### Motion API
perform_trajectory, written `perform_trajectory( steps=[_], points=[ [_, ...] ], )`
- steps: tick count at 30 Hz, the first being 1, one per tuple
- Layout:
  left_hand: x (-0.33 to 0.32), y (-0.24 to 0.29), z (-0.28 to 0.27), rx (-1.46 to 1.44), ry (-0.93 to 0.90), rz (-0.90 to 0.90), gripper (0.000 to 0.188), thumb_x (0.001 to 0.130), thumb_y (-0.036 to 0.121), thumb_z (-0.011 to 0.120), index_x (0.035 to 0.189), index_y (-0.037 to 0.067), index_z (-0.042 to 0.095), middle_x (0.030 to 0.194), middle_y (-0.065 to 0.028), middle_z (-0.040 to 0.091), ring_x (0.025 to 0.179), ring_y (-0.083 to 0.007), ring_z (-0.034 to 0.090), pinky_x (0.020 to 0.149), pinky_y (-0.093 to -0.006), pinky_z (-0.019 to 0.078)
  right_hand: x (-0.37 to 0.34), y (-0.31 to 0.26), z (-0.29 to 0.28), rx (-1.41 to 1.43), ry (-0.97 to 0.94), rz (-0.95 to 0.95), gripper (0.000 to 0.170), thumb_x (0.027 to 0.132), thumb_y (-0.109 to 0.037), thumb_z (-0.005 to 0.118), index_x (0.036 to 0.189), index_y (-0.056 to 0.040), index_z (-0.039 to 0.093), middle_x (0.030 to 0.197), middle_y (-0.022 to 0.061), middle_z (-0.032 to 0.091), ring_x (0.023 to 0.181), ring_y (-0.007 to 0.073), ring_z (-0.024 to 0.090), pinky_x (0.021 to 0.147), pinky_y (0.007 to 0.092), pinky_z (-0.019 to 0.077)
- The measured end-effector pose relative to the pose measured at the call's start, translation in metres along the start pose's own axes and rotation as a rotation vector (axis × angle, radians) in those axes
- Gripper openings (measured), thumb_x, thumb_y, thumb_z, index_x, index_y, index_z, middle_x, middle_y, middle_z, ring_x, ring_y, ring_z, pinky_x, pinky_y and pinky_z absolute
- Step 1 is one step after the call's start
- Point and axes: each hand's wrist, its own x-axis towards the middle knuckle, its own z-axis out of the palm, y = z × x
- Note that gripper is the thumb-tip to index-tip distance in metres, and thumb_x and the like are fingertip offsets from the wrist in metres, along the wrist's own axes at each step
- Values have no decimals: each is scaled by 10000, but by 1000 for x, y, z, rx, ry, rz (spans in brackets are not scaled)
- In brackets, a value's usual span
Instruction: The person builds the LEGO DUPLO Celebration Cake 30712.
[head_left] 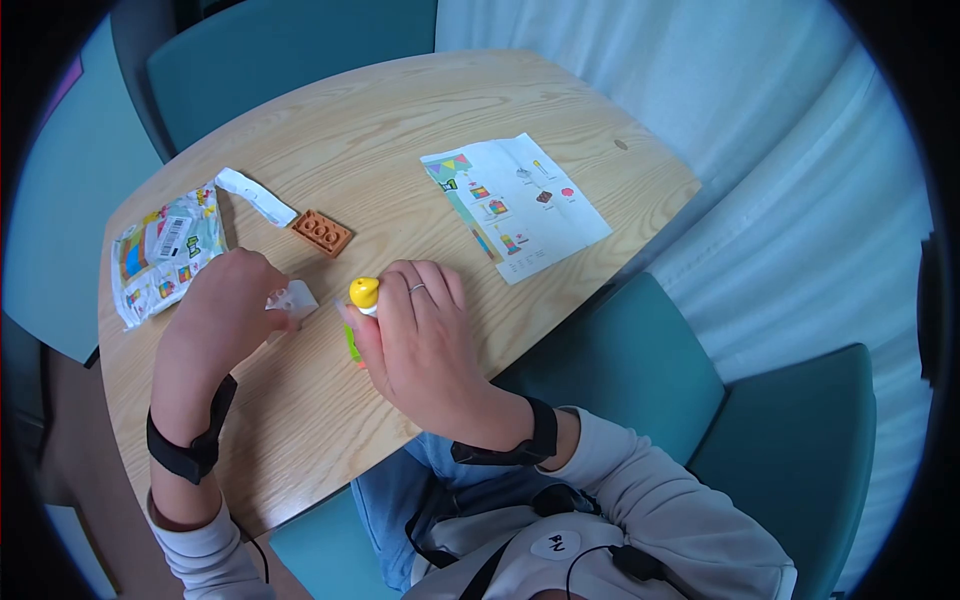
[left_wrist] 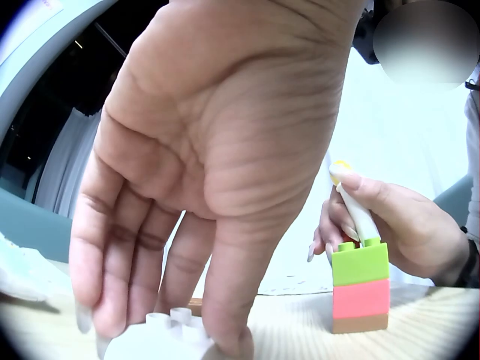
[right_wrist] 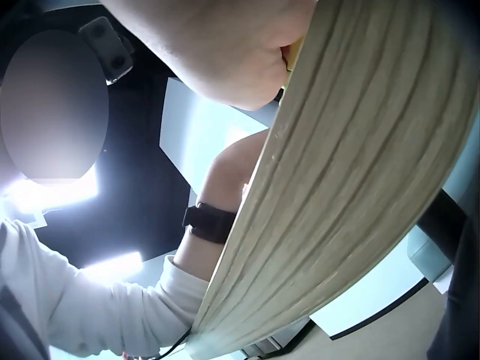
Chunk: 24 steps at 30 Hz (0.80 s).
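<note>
My left hand (head_left: 225, 305) (left_wrist: 195, 150) has its thumb and fingers around a white studded brick (head_left: 298, 299) (left_wrist: 154, 341) low over the table. Between its thumb and fingers, my right hand (head_left: 425, 340) (left_wrist: 405, 225) (right_wrist: 225, 45) pinches a white stick piece with a yellow top (head_left: 364, 292) (left_wrist: 361, 214). The stick's lower end meets the top of an upright stack, with a green brick (head_left: 352, 344) (left_wrist: 361, 264) over a pink brick (left_wrist: 361, 298) and a brown base (left_wrist: 361, 324). Most of the stack is hidden behind my right hand in the head view.
A printed packet (head_left: 170, 255) lies at the left, with a white strip (head_left: 256, 196) and a brown studded plate (head_left: 322, 232) beyond the hands. An instruction sheet (head_left: 530, 215) lies on the right of the wooden table (head_left: 400, 110). Teal chairs (head_left: 800, 440) stand around it.
</note>
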Motion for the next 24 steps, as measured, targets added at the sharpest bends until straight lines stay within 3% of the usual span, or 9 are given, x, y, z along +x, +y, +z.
perform_trajectory(
  steps=[12, 14, 21, 24],
  points=[
    [-2, 0, 0, 13, 38, 31, 290, 655, 185, 824, 888, 39, 732, 804, -139, 658, 821, -301, 631, 711, -398, 498, 1, -10, 9, -109, 70, 55, 246, 879, -226, 654, 894, -31, 504, 881, 127, 536, 874, 294, 516, 795, 433, 400],
    [-2, 0, 0, 19, 42, 41, 287, 657, 191, 822, 878, 35, 728, 808, -143, 663, 813, -304, 632, 710, -400, 500, 2, -12, 9, -84, 50, 73, 224, 907, -189, 621, 933, 6, 514, 924, 175, 551, 879, 337, 516, 788, 446, 395],
    [-4, 1, -2, -21, 25, -10, 326, 661, 202, 816, 922, 25, 733, 840, -147, 669, 857, -316, 634, 748, -404, 506, 0, -8, 12, -97, 59, 47, 243, 882, -223, 650, 907, -16, 524, 940, 145, 546, 929, 317, 520, 831, 446, 403],
    [-6, 4, -4, 18, 33, -13, 320, 662, 196, 815, 918, 24, 731, 903, -152, 667, 920, -327, 627, 813, -399, 505, -5, -2, 3, 109, 67, 26, 203, 858, -133, 681, 946, 11, 568, 1110, 160, 544, 1017, 336, 515, 896, 445, 389]
  ],
)
